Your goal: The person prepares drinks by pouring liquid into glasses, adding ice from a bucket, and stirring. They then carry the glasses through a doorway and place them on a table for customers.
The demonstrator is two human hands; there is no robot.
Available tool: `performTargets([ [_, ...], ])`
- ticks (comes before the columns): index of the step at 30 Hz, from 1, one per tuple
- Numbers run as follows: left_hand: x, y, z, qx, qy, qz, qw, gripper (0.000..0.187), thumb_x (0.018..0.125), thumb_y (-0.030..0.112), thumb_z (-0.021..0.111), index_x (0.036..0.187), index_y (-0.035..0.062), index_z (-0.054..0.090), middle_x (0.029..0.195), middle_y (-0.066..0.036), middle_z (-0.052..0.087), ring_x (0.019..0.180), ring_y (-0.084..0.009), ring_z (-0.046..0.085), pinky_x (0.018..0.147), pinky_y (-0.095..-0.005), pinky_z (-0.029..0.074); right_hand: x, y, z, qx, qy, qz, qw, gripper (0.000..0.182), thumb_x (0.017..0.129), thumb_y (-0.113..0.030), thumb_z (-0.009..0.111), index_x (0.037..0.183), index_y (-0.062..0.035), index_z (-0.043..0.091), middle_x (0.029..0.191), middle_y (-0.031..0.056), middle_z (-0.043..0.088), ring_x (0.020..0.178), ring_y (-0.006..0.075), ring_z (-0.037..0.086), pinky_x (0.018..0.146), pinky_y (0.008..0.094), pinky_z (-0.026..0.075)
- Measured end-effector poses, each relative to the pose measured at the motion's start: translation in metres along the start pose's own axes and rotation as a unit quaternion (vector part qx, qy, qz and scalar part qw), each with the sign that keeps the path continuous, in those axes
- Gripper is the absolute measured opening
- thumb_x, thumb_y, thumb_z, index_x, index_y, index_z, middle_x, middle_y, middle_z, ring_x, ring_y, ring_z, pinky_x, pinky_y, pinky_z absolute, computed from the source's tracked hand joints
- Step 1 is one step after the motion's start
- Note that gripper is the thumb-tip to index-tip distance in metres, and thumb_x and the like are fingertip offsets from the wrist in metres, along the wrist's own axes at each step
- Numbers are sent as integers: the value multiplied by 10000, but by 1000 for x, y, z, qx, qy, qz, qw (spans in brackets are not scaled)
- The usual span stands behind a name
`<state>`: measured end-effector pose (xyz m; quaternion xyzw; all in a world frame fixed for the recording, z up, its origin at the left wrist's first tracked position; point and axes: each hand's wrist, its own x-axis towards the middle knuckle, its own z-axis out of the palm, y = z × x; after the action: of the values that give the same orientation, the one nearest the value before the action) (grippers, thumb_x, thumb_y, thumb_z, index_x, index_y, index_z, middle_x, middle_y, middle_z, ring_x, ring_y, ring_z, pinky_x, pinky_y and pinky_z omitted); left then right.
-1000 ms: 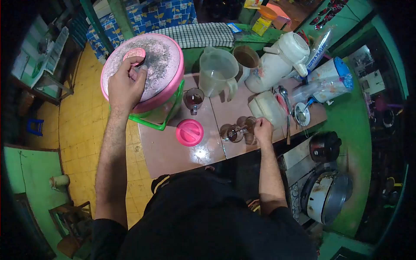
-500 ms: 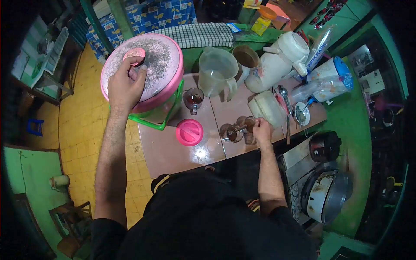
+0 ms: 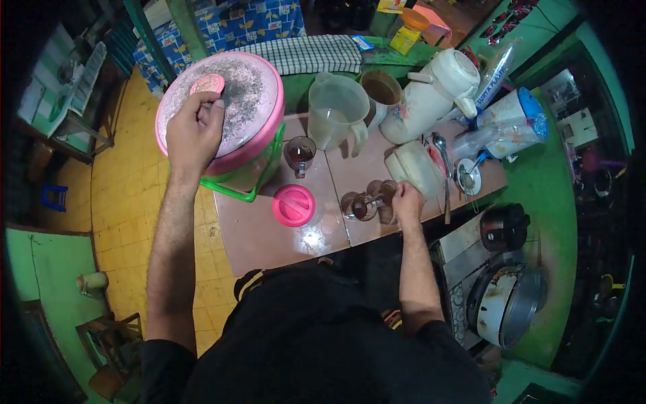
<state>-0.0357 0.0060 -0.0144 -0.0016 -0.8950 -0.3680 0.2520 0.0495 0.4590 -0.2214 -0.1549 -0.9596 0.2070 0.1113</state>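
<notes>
Setting: brown tiled counter (image 3: pixel 269 236) stood over a yellow tiled floor, with green walls around it.
Left hand: the left hand (image 3: pixel 194 135) lay palm down on the big pink lid (image 3: pixel 249 101) of the green-framed drink cooler (image 3: pixel 252 176), fingers curled at the small round pink knob (image 3: pixel 207 84); whether it gripped the knob could not be told.
Right hand: the right hand (image 3: pixel 408 202) was closed on a spoon (image 3: pixel 374 199) reaching into the glass mugs (image 3: pixel 367 202) of dark drink, just left of its knuckles.
Between the hands: a small pink cap (image 3: pixel 294 205) lay flat on the counter, and another glass mug (image 3: pixel 301 155) of dark liquid stood near the cooler.
Behind: a clear plastic jug (image 3: pixel 336 111), a white thermos jug (image 3: pixel 431 94) and a white container (image 3: pixel 414 168) stood just beyond the right hand.
</notes>
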Motion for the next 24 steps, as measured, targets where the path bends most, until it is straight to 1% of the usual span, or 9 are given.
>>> performTargets([
  [1,-2,2,0,0,0,1,1000,205,871,186,716,1035,64,704,729,-45,649,644,-153,597,620,-308,470,0,-1,0,1,1,1,1000,170,908,-184,594,956,-61,703,869,201,705,871,430,666,785,497,512],
  [4,-22,5,12,33,63,369,927,148,751,173,762,878,133,699,692,-64,615,631,-275,598,601,-393,435,3,-6,-7,55,9,-6,998,174,913,-183,594,955,-51,700,874,209,701,858,432,663,776,502,510],
  [6,-68,46,40,-34,-57,338,939,212,717,163,782,912,158,701,759,-64,642,691,-274,617,635,-425,450,-3,-7,-15,-6,-26,-30,999,172,916,-175,591,950,-42,696,869,220,692,826,439,657,759,508,509],
  [8,-109,61,94,-83,-283,262,919,367,759,246,764,1092,102,706,940,-121,690,944,-310,665,857,-428,507,-5,-1,-8,33,-20,-35,999,166,916,-169,591,951,-46,696,863,221,688,827,442,652,752,507,508],
  [10,-150,74,167,-149,-345,204,904,459,771,221,714,1201,69,659,1066,-157,665,956,-339,647,872,-428,515,2,7,0,79,-3,-39,996,171,921,-177,582,936,-47,692,824,210,681,830,427,655,771,504,496],
  [13,-180,72,241,-99,-388,202,894,475,779,243,707,1222,85,643,1165,-169,634,1041,-351,621,943,-441,492,1,-1,-13,-72,-31,-98,992,181,931,-192,589,885,-41,676,826,222,682,803,424,667,723,497,522],
  [15,-187,73,263,-59,-386,229,892,462,784,261,709,1216,106,651,1151,-148,645,1060,-351,613,937,-454,485,4,5,-11,-1,-71,-78,994,184,937,-200,576,903,-48,675,844,213,690,838,410,669,767,504,507],
  [21,-183,73,255,-1,-348,285,893,261,837,268,665,1080,173,673,1038,-78,679,1084,-311,603,912,-478,475,8,11,-18,47,-107,-140,983,176,923,-169,554,897,-67,695,894,143,710,888,363,659,825,502,441],
  [24,-189,59,247,87,-294,237,922,180,845,240,659,927,86,617,961,-96,660,1028,-319,618,862,-472,474,11,14,-14,42,-94,-153,983,184,924,-174,546,901,-67,694,884,142,710,882,357,662,840,500,435],
])
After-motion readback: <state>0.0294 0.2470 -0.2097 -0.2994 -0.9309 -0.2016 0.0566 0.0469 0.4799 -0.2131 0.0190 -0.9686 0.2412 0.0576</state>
